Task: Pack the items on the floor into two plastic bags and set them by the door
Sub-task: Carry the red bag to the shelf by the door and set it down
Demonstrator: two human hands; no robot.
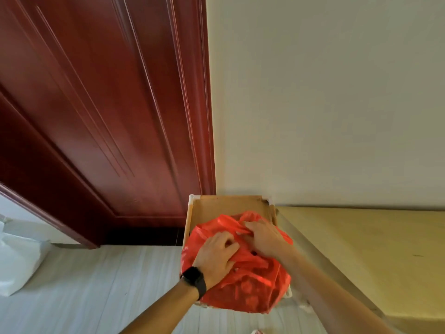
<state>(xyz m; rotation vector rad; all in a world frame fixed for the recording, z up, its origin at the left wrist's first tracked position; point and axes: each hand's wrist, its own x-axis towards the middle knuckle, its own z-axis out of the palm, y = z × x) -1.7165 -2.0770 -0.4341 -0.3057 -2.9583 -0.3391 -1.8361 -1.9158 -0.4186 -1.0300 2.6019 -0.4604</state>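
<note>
Both hands, the left hand (218,253) and right hand (263,237), are gripping a red plastic bag (250,285) sitting on a cardboard box (216,208) beside the door (96,116).

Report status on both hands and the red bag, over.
Left hand and right hand both gripping bunched top of red bag. Bag rests on cardboard box beside door. White bag on floor, far left, apart.

Glossy red plastic bag (243,283), cardboard box (216,208)

Both forearms are bare, and a black smartwatch (194,280) with a black strap circles the left wrist.
</note>
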